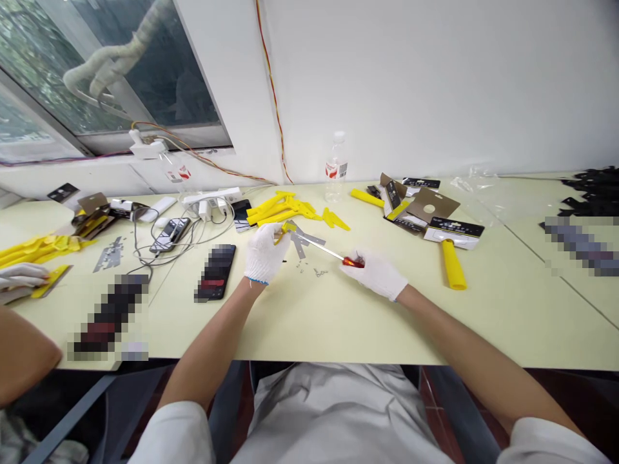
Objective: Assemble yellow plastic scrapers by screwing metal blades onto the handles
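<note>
The right hand (376,277), in a white knit glove, pinches the red handle of a screwdriver (325,252) between pressed-together fingers (360,261). The steel shaft reaches toward 10 o'clock, to a small yellow plastic part (289,227) held by the left hand (264,254), also gloved, its fingers curled so that they hide much of the part. Grey metal strips (304,240) lie just beside the shaft at 12 o'clock, and tiny metal pieces (309,270), too small to identify, are scattered on the pale yellow desk (507,322) below it.

Beyond the hands at 12 o'clock, a heap of yellow plastic pieces (283,209) sits near a power strip (211,195) crowded with white chargers and cables (193,235). A plastic water bottle (336,169) stands against the wall at 1 o'clock. Torn cardboard packaging (430,206) spreads at 2 o'clock, with a yellow plastic tube (453,264) lying at 3 o'clock. A blurred phone (216,272) lies just beside the left hand at 9 o'clock, and a second phone (169,234) rests among the cables at 10 o'clock. At the far left, a co-worker's gloved hand (22,276) rests on a yellow strip (51,281).
</note>
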Demonstrator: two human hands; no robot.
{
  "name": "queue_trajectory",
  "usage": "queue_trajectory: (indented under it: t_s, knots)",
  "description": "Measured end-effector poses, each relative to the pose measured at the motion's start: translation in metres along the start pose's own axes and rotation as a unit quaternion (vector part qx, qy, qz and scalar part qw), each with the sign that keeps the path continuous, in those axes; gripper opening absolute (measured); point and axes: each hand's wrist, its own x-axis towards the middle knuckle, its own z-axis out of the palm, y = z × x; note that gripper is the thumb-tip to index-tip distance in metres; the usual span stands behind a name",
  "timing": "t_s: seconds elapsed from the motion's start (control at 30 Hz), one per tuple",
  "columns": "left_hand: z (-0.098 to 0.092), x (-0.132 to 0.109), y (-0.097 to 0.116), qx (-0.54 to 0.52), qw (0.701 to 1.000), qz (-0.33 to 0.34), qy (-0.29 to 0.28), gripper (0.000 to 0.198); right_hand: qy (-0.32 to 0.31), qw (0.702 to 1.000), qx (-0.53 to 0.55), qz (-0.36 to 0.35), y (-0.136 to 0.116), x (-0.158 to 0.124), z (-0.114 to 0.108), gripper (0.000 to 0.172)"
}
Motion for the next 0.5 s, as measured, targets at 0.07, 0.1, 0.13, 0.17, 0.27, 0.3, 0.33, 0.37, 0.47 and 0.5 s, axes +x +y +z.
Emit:
queue_trajectory:
  t_s: [0.07, 0.1, 0.13, 0.17, 0.27, 0.3, 0.33, 0.37, 0.47, 0.5]
  knots:
    - [0.002, 0.000, -0.002, -0.014, 1.000, -0.006, -0.005, 0.014, 0.071, 0.993, -0.070, -0.060, -0.001, -0.002, 0.003, 0.031]
    - [0.003, 0.000, -0.003, -0.019, 1.000, -0.008, -0.007, 0.018, 0.093, 0.987, -0.103, -0.082, -0.002, -0.004, 0.005, 0.030]
    - [0.003, 0.000, -0.004, -0.022, 1.000, -0.010, -0.009, 0.024, 0.109, 0.981, -0.133, -0.095, -0.005, -0.005, 0.006, 0.031]
    - [0.004, -0.001, -0.005, -0.025, 1.000, -0.011, -0.011, 0.029, 0.118, 0.975, -0.160, -0.100, -0.007, -0.007, 0.006, 0.032]
    - [0.005, 0.000, -0.006, -0.034, 0.999, -0.015, -0.017, 0.038, 0.114, 0.971, -0.192, -0.090, -0.013, -0.008, 0.006, 0.037]
    - [0.005, 0.000, -0.006, -0.037, 0.999, -0.016, -0.019, 0.038, 0.099, 0.975, -0.180, -0.085, -0.014, -0.007, 0.005, 0.037]
    - [0.004, 0.001, -0.007, -0.040, 0.999, -0.017, -0.021, 0.038, 0.077, 0.981, -0.158, -0.079, -0.014, -0.006, 0.004, 0.038]
    - [0.004, 0.001, -0.007, -0.042, 0.999, -0.018, -0.023, 0.039, 0.049, 0.988, -0.127, -0.069, -0.013, -0.005, 0.003, 0.040]
    - [0.005, 0.000, -0.006, -0.050, 0.998, -0.023, -0.028, 0.039, -0.070, 0.997, 0.017, 0.003, -0.008, -0.001, -0.003, 0.051]
    - [0.005, 0.000, -0.006, -0.053, 0.998, -0.026, -0.029, 0.039, -0.114, 0.990, 0.076, 0.039, -0.007, -0.001, -0.005, 0.055]
